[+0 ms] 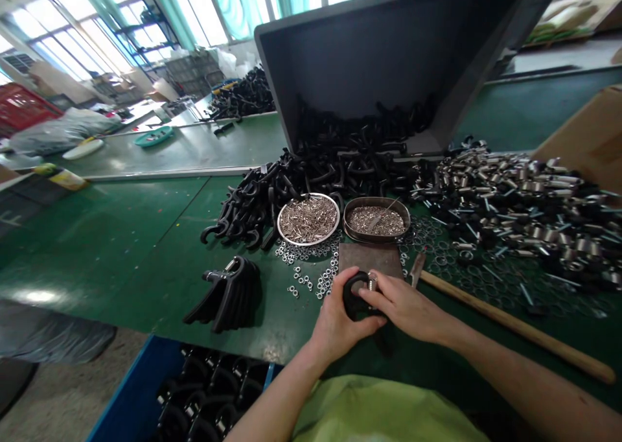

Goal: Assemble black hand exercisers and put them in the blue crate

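Over the front of a flat metal plate (372, 257), my left hand (337, 315) is closed around a black curved plastic clamp part (350, 299). My right hand (401, 302) pinches a silvery coil spring (372, 281) against that part. How far the spring sits inside it is hidden by my fingers. Small metal rings (326, 279) lie scattered to the left of the plate. Behind it stand a white-rimmed dish of small metal pins (310, 220) and an oval tin of tiny metal pieces (376, 221). A row of black spring clamps (233, 293) stands at the left.
A hammer (515, 322) with a wooden handle lies at the right. Behind it spread springs and bolts (525, 202). Black plastic parts (253, 202) spill from a tilted grey bin (389, 59). A blue crate (129, 390) holding black clamps stands below the table's front edge.
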Available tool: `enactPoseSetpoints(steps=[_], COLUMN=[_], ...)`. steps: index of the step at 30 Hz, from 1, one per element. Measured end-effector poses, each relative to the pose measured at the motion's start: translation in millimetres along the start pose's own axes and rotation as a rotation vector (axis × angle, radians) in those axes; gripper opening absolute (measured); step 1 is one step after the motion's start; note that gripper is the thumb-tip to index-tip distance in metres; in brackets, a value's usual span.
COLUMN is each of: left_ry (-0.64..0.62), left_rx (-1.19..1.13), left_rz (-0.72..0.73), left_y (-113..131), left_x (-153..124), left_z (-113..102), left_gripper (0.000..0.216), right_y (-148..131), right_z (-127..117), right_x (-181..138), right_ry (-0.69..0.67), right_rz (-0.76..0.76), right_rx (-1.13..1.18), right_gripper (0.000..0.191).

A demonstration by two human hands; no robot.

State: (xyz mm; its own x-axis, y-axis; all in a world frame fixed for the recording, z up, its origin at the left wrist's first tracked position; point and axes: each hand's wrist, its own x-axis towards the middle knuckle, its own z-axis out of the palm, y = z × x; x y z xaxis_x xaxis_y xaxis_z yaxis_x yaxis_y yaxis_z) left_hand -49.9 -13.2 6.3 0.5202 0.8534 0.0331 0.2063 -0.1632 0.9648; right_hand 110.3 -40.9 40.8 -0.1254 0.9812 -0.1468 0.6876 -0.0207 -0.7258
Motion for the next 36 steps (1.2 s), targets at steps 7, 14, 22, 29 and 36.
enactPoseSetpoints(steps=[7, 14, 22, 29, 36], left_ry=[-0.096, -0.100, 0.340, 0.273, 0.348], left_rx=[-0.020, 0.202, 0.949, 1.080, 0.990], left_rz=[0.016, 0.008, 0.016, -0.082, -0.076], left_y=[-10.8, -25.6, -32.5, -32.5, -31.7], left_x=[10.2, 44.2, 115.5, 135.8, 131.4], left_z=[5.3, 3.1, -71.9, -83.4, -82.2], left_gripper=[0.077, 0.067, 0.018, 0.008, 0.019], right_y=[6.6, 28.1, 6.0, -7.1, -1.4], right_z=[12.1, -17.1, -26.1, -0.2, -6.2], right_x=[4.2, 35.5, 132.6, 187.4, 179.7], right_ry=[-0.005, -0.220, 0.099, 0.091, 0.178], right_rz=[0.102, 0.138, -0.119, -0.205, -0.156], right_rx=[-0.179, -0.501, -0.591, -0.585, -0.444], right_gripper=[0.028, 0.040, 0.025, 0.022, 0.020])
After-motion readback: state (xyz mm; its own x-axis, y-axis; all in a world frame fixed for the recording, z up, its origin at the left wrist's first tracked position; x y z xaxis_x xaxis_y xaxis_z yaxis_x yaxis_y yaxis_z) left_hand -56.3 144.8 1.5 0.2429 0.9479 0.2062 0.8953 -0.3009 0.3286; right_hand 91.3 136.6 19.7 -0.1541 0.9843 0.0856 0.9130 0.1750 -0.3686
